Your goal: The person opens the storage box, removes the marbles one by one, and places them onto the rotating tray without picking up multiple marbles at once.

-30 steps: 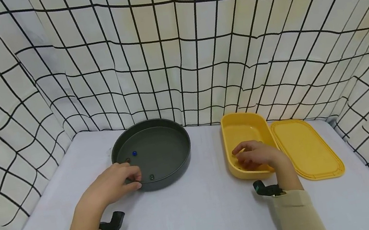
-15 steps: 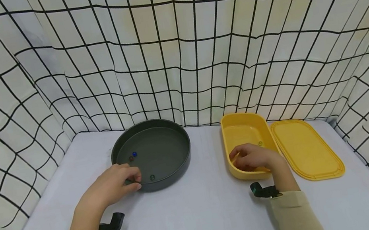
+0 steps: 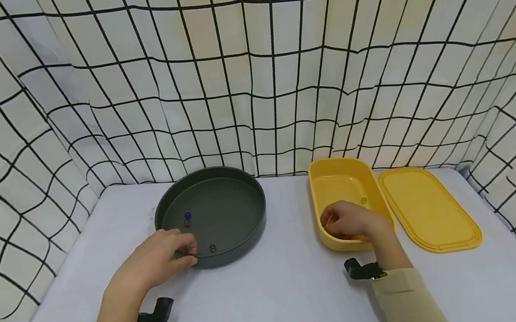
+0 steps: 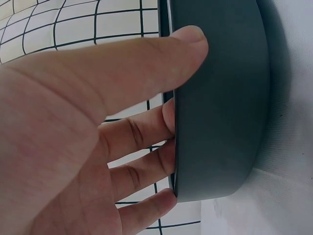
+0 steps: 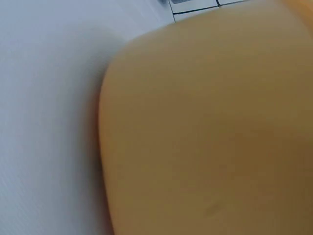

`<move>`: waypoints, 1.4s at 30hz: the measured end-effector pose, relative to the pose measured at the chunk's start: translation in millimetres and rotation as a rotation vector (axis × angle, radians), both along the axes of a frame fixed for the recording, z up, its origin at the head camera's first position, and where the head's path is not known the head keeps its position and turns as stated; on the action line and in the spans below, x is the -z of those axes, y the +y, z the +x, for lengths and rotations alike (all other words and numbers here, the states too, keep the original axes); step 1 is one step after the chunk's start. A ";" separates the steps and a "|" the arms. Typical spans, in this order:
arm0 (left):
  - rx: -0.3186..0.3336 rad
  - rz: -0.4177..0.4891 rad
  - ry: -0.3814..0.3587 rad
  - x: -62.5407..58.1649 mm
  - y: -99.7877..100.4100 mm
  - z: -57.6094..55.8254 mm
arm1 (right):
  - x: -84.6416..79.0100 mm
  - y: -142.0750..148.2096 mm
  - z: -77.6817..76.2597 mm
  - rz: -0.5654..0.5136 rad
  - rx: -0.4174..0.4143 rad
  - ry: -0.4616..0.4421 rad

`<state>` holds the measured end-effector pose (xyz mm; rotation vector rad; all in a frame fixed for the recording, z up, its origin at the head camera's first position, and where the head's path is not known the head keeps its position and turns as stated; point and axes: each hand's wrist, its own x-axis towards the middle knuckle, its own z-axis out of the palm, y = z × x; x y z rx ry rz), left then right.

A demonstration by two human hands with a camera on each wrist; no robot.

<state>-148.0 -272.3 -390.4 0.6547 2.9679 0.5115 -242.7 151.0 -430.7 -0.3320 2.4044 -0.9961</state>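
My left hand (image 3: pixel 163 255) grips the near-left rim of a round dark grey pan (image 3: pixel 260 222). In the left wrist view the thumb (image 4: pixel 188 41) presses the outer wall while the fingers hook inside. A blue marble (image 3: pixel 188 215), a red marble (image 3: pixel 187 223) and a dark green marble (image 3: pixel 213 248) lie on the pan's floor. My right hand (image 3: pixel 350 219) reaches down into a yellow plastic box (image 3: pixel 338 171), fingers bent near its left wall. Cannot tell whether they pinch anything. A small clear marble (image 3: pixel 364 200) sits in the box. Only the box's outer wall (image 5: pixel 195 122) fills the right wrist view.
A yellow lid (image 3: pixel 429 207) lies flat to the right of the box. White cloth covers the table (image 3: pixel 280 304). Black netting (image 3: pixel 244 73) over white sheeting encloses the back and both sides.
My right hand has shifted left and lower inside the box, uncovering the clear marble. The red marble has rolled slightly right, next to the blue one. My left hand stays on the rim.
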 end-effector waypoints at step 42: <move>0.013 -0.004 0.008 -2.7 0.1 0.6 | -23.7 -3.9 3.8 -0.213 0.145 0.240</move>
